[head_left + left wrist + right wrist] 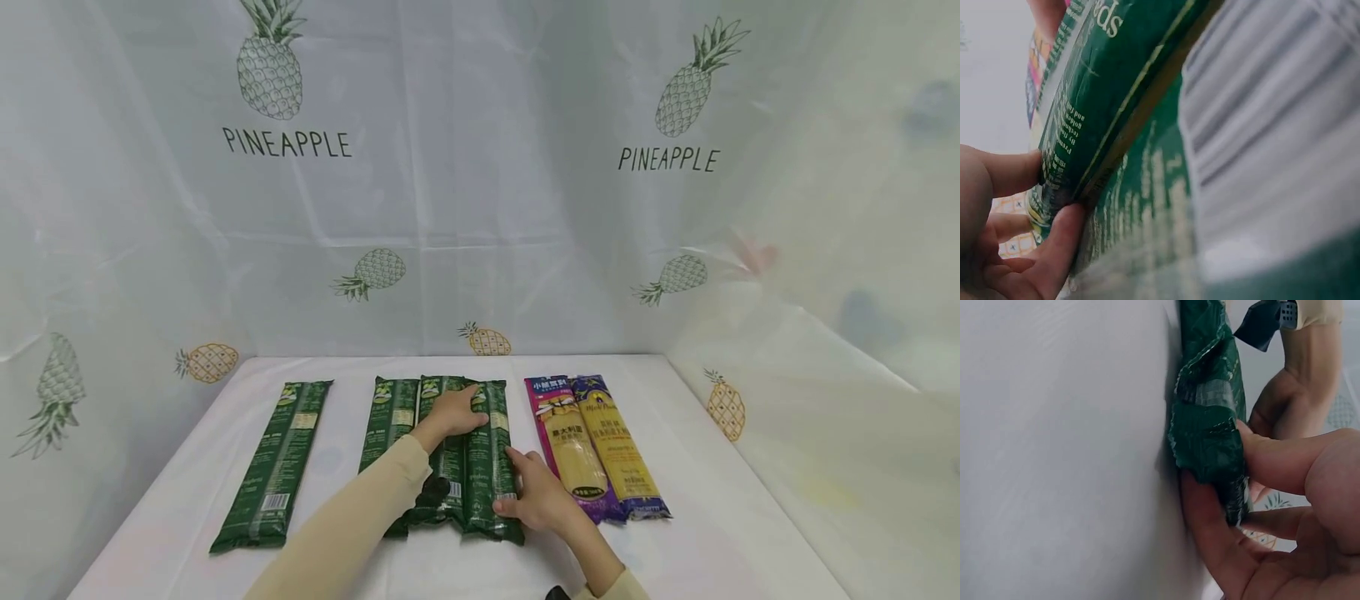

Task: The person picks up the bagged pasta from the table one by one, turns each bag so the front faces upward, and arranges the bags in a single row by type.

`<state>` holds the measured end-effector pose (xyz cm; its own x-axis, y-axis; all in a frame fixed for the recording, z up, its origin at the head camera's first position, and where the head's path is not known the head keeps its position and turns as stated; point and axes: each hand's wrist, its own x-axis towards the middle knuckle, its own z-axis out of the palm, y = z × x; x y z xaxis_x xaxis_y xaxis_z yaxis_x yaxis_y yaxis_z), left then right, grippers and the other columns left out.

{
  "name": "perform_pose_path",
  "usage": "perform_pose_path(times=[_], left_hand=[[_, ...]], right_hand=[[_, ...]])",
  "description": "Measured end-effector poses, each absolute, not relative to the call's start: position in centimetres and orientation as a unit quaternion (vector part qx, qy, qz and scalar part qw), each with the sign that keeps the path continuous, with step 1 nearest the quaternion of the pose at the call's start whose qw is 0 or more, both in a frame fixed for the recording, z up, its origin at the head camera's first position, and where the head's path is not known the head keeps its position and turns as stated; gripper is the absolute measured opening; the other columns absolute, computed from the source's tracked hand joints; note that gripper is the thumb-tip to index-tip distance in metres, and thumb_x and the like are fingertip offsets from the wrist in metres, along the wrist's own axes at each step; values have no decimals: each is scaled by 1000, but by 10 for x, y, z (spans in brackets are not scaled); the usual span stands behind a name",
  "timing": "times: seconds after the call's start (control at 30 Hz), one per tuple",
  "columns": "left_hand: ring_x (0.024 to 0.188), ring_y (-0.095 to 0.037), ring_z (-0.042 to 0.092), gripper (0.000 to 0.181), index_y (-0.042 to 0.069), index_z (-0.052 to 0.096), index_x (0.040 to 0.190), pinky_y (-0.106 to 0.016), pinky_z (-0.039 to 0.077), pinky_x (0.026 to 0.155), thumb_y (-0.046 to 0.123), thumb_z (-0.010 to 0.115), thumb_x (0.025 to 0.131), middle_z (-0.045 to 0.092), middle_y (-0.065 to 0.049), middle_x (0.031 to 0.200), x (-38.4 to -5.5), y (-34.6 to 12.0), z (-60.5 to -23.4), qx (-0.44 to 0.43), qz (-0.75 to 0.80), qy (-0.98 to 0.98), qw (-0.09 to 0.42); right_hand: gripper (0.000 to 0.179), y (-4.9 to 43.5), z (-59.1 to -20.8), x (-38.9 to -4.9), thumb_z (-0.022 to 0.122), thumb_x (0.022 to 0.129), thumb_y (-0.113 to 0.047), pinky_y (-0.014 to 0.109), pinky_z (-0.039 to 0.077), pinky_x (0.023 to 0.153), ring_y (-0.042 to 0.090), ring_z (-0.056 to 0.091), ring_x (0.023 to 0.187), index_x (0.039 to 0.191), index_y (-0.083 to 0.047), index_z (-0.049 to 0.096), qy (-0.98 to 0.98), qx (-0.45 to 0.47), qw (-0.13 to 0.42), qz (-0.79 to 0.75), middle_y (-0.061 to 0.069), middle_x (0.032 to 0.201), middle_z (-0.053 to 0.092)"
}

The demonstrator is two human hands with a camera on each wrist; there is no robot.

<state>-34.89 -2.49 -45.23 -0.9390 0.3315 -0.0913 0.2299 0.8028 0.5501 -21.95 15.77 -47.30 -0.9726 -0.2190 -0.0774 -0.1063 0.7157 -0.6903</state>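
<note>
Both hands are on the rightmost green spaghetti pack (487, 475). Near its far end, my left hand (453, 412) pinches it between thumb and fingers; the left wrist view shows the pack (1104, 81) tipped on its long side there. At the near end my right hand (540, 496) grips the right edge. In the right wrist view the thumb of that hand (1297, 506) lies on top of the crimped end (1207, 440) and a finger reaches under it. Directly left lies a second green pack (450, 454), partly hidden by the left hand and wrist.
Another green pack (386, 425) lies left of these, partly behind the left sleeve (360, 517). A separate green pack (273, 467) is at the far left. To the right, a purple-and-yellow pasta pack (573, 450) and a blue-and-yellow one (618, 446) overlap on the white table (712, 533).
</note>
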Motion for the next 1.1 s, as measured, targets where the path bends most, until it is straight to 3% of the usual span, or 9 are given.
perform_pose_path(times=[0.23,0.47,0.6,0.7,0.87,1.0,1.1], left_hand=[[141,-49,51,76,4,40,163,-62,41,115,40,69,104,55,-26,153,-347,-19,-452,167,225,956,82],[140,-50,49,76,11,43,162,-64,46,109,31,78,99,54,-24,154,-351,-20,-469,129,346,926,74],[115,-42,62,74,11,42,163,-55,53,90,22,77,99,65,-21,132,-350,-22,-472,125,413,899,78],[99,-36,62,74,11,39,164,-49,49,79,16,76,100,64,-20,120,-348,-25,-473,128,449,880,86],[95,-35,64,75,12,36,166,-44,50,75,12,72,101,59,-24,137,-348,-28,-474,125,484,862,89],[106,-41,65,74,13,33,167,-55,55,86,11,69,102,54,-26,146,-345,-33,-466,117,523,840,85],[130,-45,57,74,15,30,168,-61,51,100,11,66,104,49,-27,153,-341,-36,-452,104,550,825,80]], right_hand=[[91,163,-477,-218,89,88,-24,33,47,68,18,55,82,161,0,42,912,-102,78,-389,10,115,55],[91,167,-483,-218,89,88,-24,32,46,68,18,54,83,162,-1,41,901,-107,77,-413,11,120,55],[91,168,-487,-218,89,88,-23,31,47,69,18,55,84,162,-3,41,893,-107,79,-430,12,124,56],[91,169,-488,-218,89,88,-22,32,49,71,18,57,86,163,-4,40,884,-109,84,-447,14,128,59],[91,170,-485,-216,88,88,-15,34,53,71,19,61,86,163,-4,39,865,-117,89,-480,16,131,60],[90,168,-476,-211,87,89,-12,33,54,63,19,62,78,165,-7,38,853,-119,87,-501,16,132,57],[88,165,-467,-207,87,91,-15,31,53,60,18,61,76,165,-9,39,848,-118,73,-512,15,133,57]])
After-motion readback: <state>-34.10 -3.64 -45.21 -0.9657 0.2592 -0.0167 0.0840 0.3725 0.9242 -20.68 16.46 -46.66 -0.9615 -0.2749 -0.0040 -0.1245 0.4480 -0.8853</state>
